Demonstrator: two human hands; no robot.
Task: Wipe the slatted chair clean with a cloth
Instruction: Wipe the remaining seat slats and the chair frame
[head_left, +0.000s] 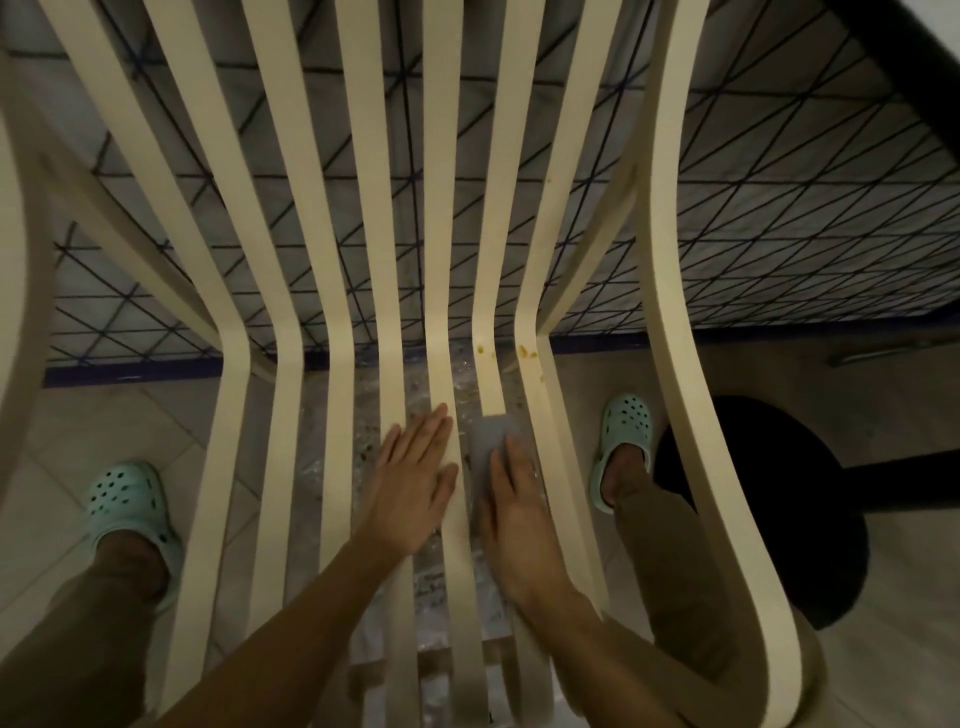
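Grey and soft, the cloth lies on a seat slat of the chair; our right hand presses it flat, left hand open beside. Slats seem stiff.

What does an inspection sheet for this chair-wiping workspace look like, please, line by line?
Surface: cream slatted chair, orange-yellow stains on the right slats near the bend.
Job's things: grey cloth flat on a slat.
Clutter: clear plastic under the seat.
Grippers: right hand pressing the cloth; left hand flat on the slats, empty.
Cables: nothing seen.
Surroundings: tiled floor, black round base, mint clogs.
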